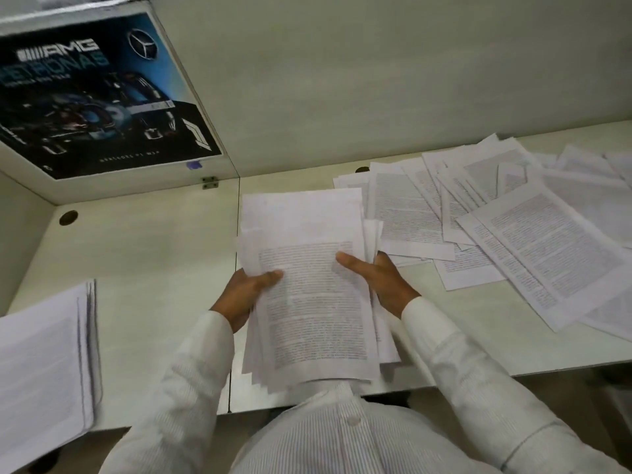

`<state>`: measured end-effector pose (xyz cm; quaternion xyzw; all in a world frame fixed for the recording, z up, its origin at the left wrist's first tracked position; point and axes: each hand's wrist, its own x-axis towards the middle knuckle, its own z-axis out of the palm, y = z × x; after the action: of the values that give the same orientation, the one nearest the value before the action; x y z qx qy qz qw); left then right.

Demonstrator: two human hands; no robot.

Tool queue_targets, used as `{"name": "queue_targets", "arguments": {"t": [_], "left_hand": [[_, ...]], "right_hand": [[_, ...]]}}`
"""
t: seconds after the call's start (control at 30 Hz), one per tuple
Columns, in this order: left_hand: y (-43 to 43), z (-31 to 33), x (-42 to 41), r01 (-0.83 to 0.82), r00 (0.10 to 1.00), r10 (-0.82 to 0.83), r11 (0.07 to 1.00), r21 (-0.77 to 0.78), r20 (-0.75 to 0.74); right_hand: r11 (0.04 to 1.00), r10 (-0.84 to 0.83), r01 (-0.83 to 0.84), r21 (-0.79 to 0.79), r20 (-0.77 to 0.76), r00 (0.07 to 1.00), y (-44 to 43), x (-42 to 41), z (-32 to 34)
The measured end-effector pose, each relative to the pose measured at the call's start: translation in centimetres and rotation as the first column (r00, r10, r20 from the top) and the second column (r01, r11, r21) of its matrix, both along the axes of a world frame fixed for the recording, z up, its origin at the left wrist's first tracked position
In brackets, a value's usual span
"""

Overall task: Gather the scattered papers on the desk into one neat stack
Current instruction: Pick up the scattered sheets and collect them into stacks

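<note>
A loose bundle of printed papers [307, 295] is held over the desk's middle, its sheets uneven at the edges. My left hand [244, 292] grips its left edge with the thumb on top. My right hand [379, 280] holds the right edge, thumb lying across the top page. Several scattered printed sheets [506, 227] overlap on the desk to the right. A separate thick stack of papers [44, 367] lies at the left edge of the desk.
The pale desk [147, 268] has a cable hole [68, 217] at the back left. A dark car poster [92, 97] hangs on the left partition. A seam runs down the desk beside the held bundle.
</note>
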<state>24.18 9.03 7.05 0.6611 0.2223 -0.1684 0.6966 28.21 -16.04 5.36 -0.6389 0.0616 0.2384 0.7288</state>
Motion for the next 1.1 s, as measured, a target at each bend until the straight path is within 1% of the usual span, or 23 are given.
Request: {"name": "queue_targets", "arguments": {"t": [0.07, 0.13, 0.2, 0.27, 0.37, 0.47, 0.53, 0.57, 0.6, 0.63, 0.67, 0.73, 0.8, 0.83, 0.9, 0.97, 1.03, 1.1], "left_hand": [[0.9, 0.5, 0.1, 0.038, 0.997, -0.039, 0.999, 0.018, 0.062], [1.7, 1.0, -0.1, 0.069, 0.993, -0.075, 0.996, 0.061, 0.097], [2.6, 1.4, -0.2, 0.008, 0.990, -0.021, 0.995, 0.098, 0.136], [3.5, 1.9, -0.3, -0.098, 0.979, 0.081, 0.992, 0.080, 0.188], [4.7, 3.6, -0.3, -0.189, 0.943, 0.182, 0.982, -0.001, 0.280], [5.8, 6.2, -0.3, -0.190, 0.894, 0.226, 0.973, -0.128, 0.387], [6.5, 7.9, -0.4, -0.176, 0.868, 0.271, 0.952, -0.251, 0.416], [6.8, 8.7, -0.5, -0.167, 0.856, 0.295, 0.935, -0.312, 0.424], [7.0, 9.4, -0.5, -0.153, 0.842, 0.317, 0.917, -0.369, 0.436], [7.1, 10.0, -0.5, -0.132, 0.828, 0.334, 0.897, -0.422, 0.451], [7.1, 10.4, -0.6, -0.108, 0.814, 0.347, 0.879, -0.465, 0.465], [6.6, 10.7, -0.6, -0.100, 0.809, 0.367, 0.855, -0.508, 0.459], [6.0, 10.6, -0.7, -0.132, 0.829, 0.362, 0.867, -0.480, 0.425], [5.7, 10.4, -0.7, -0.157, 0.839, 0.362, 0.876, -0.456, 0.407], [5.4, 10.1, -0.4, -0.231, 0.838, 0.394, 0.883, -0.409, 0.377], [5.2, 10.3, 0.1, -0.282, 0.820, 0.429, 0.879, -0.385, 0.379], [4.9, 10.8, 0.5, -0.283, 0.800, 0.442, 0.874, -0.396, 0.405], [4.3, 11.2, 1.0, -0.250, 0.787, 0.433, 0.876, -0.413, 0.440]], "right_hand": [[0.998, -0.050, 0.051, -0.022, 0.041, 0.998, 1.5, -0.3, 1.0], [0.997, -0.064, 0.067, -0.039, 0.079, 0.995, 3.2, -0.9, 1.8], [0.992, -0.085, 0.093, -0.081, 0.105, 0.991, 4.8, -1.4, 2.5], [0.983, -0.127, 0.145, -0.116, 0.145, 0.981, 5.8, -1.7, 2.9], [0.965, -0.177, 0.207, -0.159, 0.186, 0.966, 6.8, -2.5, 3.3], [0.932, -0.294, 0.325, -0.162, 0.190, 0.937, 7.6, -3.4, 2.8], [0.886, -0.406, 0.426, -0.182, 0.136, 0.903, 8.2, -3.8, 2.5], [0.871, -0.450, 0.457, -0.180, 0.078, 0.890, 8.6, -3.9, 2.2], [0.869, -0.481, 0.475, -0.138, -0.006, 0.877, 9.0, -4.1, 1.9], [0.874, -0.485, 0.483, -0.050, -0.097, 0.869, 9.5, -4.1, 1.7], [0.878, -0.460, 0.475, 0.056, -0.172, 0.871, 10.2, -4.1, 1.7], [0.854, -0.384, 0.455, 0.254, -0.283, 0.879, 11.8, -4.0, 2.5], [0.811, -0.326, 0.430, 0.397, -0.303, 0.895, 12.9, -3.6, 3.2], [0.792, -0.313, 0.424, 0.440, -0.302, 0.900, 13.2, -3.3, 3.7], [0.776, -0.295, 0.401, 0.487, -0.281, 0.913, 13.2, -2.6, 4.4], [0.767, -0.286, 0.386, 0.512, -0.265, 0.921, 12.9, -1.8, 4.7], [0.733, -0.298, 0.402, 0.549, -0.271, 0.915, 12.6, -0.9, 4.7], [0.663, -0.301, 0.431, 0.612, -0.310, 0.902, 12.4, 0.1, 4.6]]}}
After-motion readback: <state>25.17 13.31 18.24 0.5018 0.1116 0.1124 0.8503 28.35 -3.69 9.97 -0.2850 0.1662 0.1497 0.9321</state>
